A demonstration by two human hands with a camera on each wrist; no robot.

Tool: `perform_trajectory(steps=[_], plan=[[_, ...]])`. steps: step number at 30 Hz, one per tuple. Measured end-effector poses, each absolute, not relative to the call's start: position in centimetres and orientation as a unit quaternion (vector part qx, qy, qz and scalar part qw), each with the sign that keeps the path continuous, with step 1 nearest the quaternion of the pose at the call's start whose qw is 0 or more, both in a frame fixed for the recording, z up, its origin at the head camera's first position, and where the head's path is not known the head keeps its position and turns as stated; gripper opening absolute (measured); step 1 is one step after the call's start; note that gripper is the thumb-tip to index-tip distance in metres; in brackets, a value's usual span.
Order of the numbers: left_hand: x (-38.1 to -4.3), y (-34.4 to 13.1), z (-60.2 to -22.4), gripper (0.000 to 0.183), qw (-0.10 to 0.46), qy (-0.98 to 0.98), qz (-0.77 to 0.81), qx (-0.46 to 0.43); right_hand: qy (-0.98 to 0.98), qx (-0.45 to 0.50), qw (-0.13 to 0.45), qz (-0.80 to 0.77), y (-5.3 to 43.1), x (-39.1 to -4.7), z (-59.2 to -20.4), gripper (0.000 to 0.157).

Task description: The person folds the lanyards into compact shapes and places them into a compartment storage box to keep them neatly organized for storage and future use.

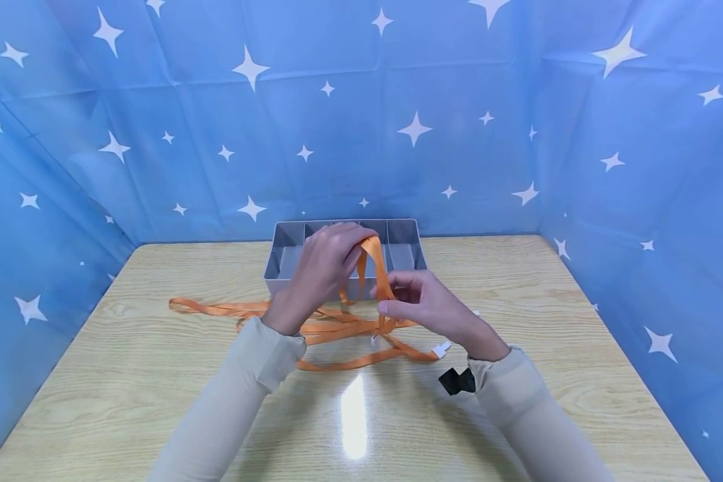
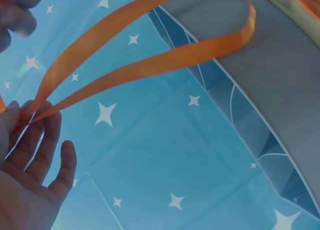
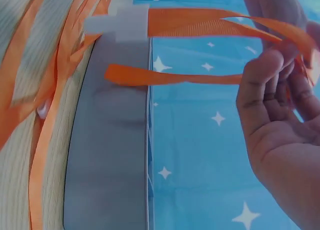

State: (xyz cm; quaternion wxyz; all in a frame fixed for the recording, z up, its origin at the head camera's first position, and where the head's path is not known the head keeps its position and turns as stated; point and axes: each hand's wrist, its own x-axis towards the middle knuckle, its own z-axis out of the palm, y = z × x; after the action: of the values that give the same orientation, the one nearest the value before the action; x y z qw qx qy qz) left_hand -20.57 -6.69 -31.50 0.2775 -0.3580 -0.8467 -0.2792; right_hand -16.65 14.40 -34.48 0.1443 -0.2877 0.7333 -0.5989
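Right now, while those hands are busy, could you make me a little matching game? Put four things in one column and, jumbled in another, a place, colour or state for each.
Things
1. Orange strap
2. Grey tray
3. Backdrop
4. Black item

Places, colours, states
A. Blue with white stars
B. Beside the cuff of the right sleeve
C. Pinched by the left hand and the right hand
D. Split into compartments, at the far side of the wooden table

Right pairs: 1-C, 2-D, 3-A, 4-B
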Motion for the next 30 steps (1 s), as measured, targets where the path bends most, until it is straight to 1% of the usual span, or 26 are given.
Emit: perform_trajectory(steps=[3, 9, 15, 22, 30], plan=[[-20.4, -6.6, -31.2, 0.015, 0.281, -0.842, -0.283, -0.365, 0.729, -0.284, 0.145, -0.605, 14.3, -16.6, -34.5, 0.018], [-20.3, -6.4, -30.7, 0.014, 0.291, -0.83, -0.284, -0.381, 0.731, -0.287, 0.133, -0.605, 13.9, -16.6, -34.6, 0.016], [-20.0, -6.3, -30.2, 0.015, 0.287, -0.831, -0.288, -0.381, 0.716, -0.294, 0.128, -0.62, 14.1, -16.5, -34.5, 0.021], [-20.0, -6.5, -29.9, 0.016, 0.282, -0.834, -0.295, -0.371, 0.73, -0.307, 0.074, -0.606, 13.7, -16.3, -34.7, 0.013], [-20.2, -6.8, -29.5, 0.016, 0.264, -0.855, -0.305, -0.327, 0.737, -0.315, 0.022, -0.598, 13.4, -15.6, -34.7, 0.012]])
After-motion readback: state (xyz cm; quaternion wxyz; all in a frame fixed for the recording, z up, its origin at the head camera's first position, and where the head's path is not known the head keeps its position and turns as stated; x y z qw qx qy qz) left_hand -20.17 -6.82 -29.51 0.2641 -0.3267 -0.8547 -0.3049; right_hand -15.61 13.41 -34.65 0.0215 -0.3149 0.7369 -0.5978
